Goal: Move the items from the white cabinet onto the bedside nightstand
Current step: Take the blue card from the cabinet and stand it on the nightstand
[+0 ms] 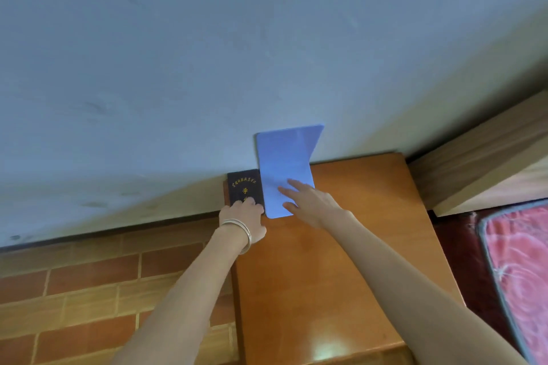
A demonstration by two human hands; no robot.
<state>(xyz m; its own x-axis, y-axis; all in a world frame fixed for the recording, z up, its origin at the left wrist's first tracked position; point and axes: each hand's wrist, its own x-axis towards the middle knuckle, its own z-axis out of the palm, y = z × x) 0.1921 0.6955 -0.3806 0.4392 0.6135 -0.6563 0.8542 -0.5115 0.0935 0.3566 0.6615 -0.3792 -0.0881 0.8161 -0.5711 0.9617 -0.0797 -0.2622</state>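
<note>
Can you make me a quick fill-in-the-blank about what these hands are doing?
The left hand holds a dark booklet with ____ lettering.
The right hand lies flat on a ____ folder.
Thin bangles circle the ____ wrist.
The folder's far half bends up against the ____.
Answers: gold, blue, left, wall.

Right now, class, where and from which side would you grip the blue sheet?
Probably pinch the blue sheet by its raised half, from the right: that half stands up against the wall, the lower half lies flat under the right hand, and the booklet crowds its left.
</note>
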